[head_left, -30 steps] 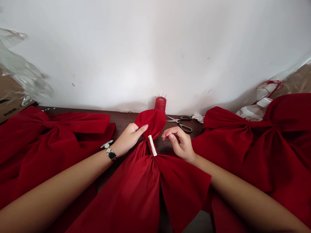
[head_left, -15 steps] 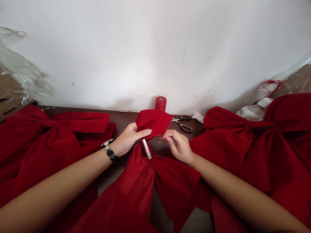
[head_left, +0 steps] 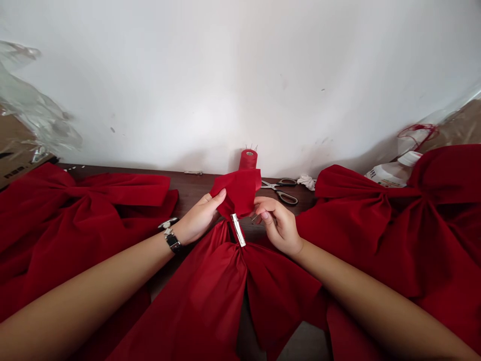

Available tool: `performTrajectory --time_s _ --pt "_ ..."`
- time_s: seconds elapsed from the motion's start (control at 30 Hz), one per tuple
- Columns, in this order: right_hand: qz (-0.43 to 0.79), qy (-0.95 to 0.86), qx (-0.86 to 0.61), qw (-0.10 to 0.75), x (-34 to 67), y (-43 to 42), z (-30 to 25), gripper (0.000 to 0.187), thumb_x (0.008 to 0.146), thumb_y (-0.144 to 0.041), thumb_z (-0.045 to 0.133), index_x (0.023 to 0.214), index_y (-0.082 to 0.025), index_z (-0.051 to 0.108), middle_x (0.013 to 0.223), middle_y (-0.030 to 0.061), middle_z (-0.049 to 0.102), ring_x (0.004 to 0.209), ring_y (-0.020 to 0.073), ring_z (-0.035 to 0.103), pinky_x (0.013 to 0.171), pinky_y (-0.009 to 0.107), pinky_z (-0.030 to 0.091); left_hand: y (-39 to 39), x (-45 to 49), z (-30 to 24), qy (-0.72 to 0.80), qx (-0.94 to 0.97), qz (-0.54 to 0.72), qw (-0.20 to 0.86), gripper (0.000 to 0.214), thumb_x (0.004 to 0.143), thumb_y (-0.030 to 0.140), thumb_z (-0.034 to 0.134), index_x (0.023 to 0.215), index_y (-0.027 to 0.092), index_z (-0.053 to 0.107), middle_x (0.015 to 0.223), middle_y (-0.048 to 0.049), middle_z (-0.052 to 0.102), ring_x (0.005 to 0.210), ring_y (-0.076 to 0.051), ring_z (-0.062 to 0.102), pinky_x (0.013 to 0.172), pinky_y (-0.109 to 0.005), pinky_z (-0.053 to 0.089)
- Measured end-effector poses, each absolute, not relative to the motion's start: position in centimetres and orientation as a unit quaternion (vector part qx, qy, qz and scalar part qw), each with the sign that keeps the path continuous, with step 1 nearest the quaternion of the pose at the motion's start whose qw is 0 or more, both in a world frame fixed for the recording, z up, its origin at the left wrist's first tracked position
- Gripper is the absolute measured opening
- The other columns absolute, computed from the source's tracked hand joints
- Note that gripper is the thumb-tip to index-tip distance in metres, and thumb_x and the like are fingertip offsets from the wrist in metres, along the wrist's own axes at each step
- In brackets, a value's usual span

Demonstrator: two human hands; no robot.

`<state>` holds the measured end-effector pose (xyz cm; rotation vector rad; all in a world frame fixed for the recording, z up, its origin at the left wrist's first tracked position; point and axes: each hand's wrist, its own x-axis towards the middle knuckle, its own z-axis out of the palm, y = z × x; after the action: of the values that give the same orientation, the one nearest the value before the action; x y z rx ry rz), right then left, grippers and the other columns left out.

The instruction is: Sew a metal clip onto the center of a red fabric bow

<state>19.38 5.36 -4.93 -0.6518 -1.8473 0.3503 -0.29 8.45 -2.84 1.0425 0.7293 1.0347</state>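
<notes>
Red cloth bow (head_left: 210, 286) lies at the middle of the dark brown wooden bench (head_left: 199, 183), its soft, matte lobes spilling over the front edge and a slim silver metal clip (head_left: 238, 229) along its gathered centre. Left hand (head_left: 199, 218) pinches the upright fabric flap between thumb and fingers; right hand (head_left: 280, 225) pinches a fine steel needle (head_left: 255, 218), barely visible, just beside it. Along the rear edge, beneath a white plaster wall (head_left: 240, 75), stand a red thread cone (head_left: 248, 159) and black-handled scissors (head_left: 280, 184). A wide red bow (head_left: 75, 200) lies left, another (head_left: 376, 215) right.
</notes>
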Motion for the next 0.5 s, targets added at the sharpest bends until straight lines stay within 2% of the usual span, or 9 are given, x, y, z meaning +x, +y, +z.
performTrajectory --time_s 0.07,0.13,0.27,0.37,0.5 --pt "0.206 -0.759 -0.285 0.547 19.30 5.27 -5.12 0.012 0.099 -0.019 0.038 0.096 -0.021 0.049 0.107 0.0084 0.063 0.070 0.0103 0.065 0.058 0.022 0.052 8.26 -0.13 -2.65 0.316 0.468 0.444 0.695 0.039 0.079 0.049 0.067 0.103 0.019 0.069 0.104 -0.0067 0.073 0.105 -0.025 0.063 0.091 -0.034 0.047" --pt "0.266 -0.746 -0.287 0.538 19.20 5.20 -5.27 0.012 0.100 -0.025 0.036 0.096 -0.022 0.046 0.096 0.0063 0.065 0.063 0.0103 0.065 0.052 0.022 0.051 8.09 -0.01 -2.51 0.309 0.484 0.425 0.700 0.038 0.082 0.051 0.063 0.101 0.019 0.069 0.104 -0.0071 0.073 0.104 -0.025 0.063 0.087 -0.033 0.048" --pt "0.368 -0.713 -0.298 0.517 18.93 5.21 -5.35 0.019 0.101 -0.039 0.034 0.094 -0.023 0.041 0.068 -0.0002 0.061 0.061 0.0134 0.066 0.056 0.025 0.055 7.97 -0.06 -2.41 0.325 0.507 0.423 0.677 0.037 0.085 0.049 0.060 0.099 0.016 0.070 0.102 -0.0085 0.073 0.096 -0.023 0.065 0.084 -0.032 0.048" --pt "0.408 -0.683 -0.303 0.525 18.72 5.32 -5.31 0.024 0.100 -0.046 0.035 0.093 -0.023 0.037 0.068 -0.0001 0.060 0.063 0.0146 0.067 0.058 0.028 0.057 7.96 -0.39 -2.31 0.346 0.549 0.415 0.638 0.032 0.080 0.042 0.069 0.095 0.014 0.070 0.097 -0.0070 0.074 0.090 -0.022 0.065 0.085 -0.031 0.046" --pt "0.437 -0.664 -0.296 0.529 18.53 5.41 -5.37 0.027 0.099 -0.051 0.034 0.092 -0.024 0.034 0.066 -0.0016 0.057 0.058 0.0150 0.066 0.052 0.028 0.055 7.65 -0.62 -2.09 0.371 0.577 0.393 0.612 0.025 0.077 0.038 0.073 0.082 0.014 0.070 0.085 -0.0035 0.073 0.079 -0.019 0.063 0.078 -0.029 0.047"
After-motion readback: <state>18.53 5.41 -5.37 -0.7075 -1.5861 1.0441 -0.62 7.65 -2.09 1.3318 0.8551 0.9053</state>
